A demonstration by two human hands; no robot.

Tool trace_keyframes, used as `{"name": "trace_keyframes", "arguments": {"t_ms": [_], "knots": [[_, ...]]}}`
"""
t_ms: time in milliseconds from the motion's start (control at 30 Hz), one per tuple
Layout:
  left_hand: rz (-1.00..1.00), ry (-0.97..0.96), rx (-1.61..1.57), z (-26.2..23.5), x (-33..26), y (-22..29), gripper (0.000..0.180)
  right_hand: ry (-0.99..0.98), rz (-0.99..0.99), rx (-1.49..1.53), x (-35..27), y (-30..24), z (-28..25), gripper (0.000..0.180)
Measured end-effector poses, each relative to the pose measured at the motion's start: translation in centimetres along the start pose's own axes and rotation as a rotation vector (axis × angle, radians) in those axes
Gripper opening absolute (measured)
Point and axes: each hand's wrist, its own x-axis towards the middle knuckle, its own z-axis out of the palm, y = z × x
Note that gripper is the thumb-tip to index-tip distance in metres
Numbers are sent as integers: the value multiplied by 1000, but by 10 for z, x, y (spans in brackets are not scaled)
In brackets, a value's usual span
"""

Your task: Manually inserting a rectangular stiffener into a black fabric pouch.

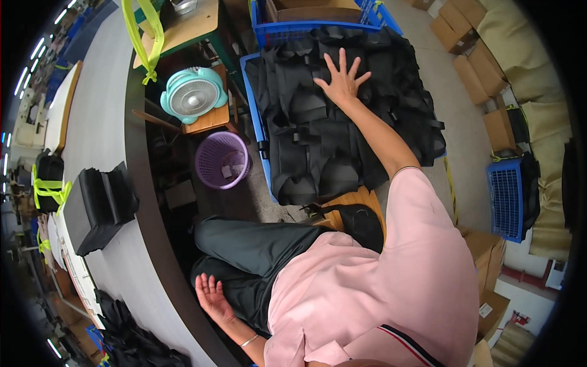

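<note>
My right hand (343, 82) lies with fingers spread on a large heap of black fabric pieces (318, 140), which look like sewn bags or pouches with straps. The heap fills and overhangs a blue plastic crate (255, 116). My left hand (213, 298), a bracelet at its wrist, is turned palm up beside my dark trousers (257, 244). Its fingers are loosely apart with nothing in them. To the left, a stack of folded black pieces (101, 208) stands on the long grey worktable (101, 116).
A teal fan (193, 95) sits on a wooden stool, with a purple basket (203, 160) below it. Another blue crate (318, 29) stands behind the heap. Cardboard boxes (480, 73) and a blue crate (506, 199) line the right. Yellow-green straps (153, 43) hang at upper left.
</note>
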Motion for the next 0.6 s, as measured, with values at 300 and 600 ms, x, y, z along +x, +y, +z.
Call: {"name": "trace_keyframes", "arguments": {"t_ms": [300, 600], "knots": [[29, 104, -318, -49, 3, 8, 48, -229, -39, -239, 41, 141, 49, 101], [31, 270, -8, -17, 7, 23, 50, -471, 66, -261, 76, 227, 107, 100]]}}
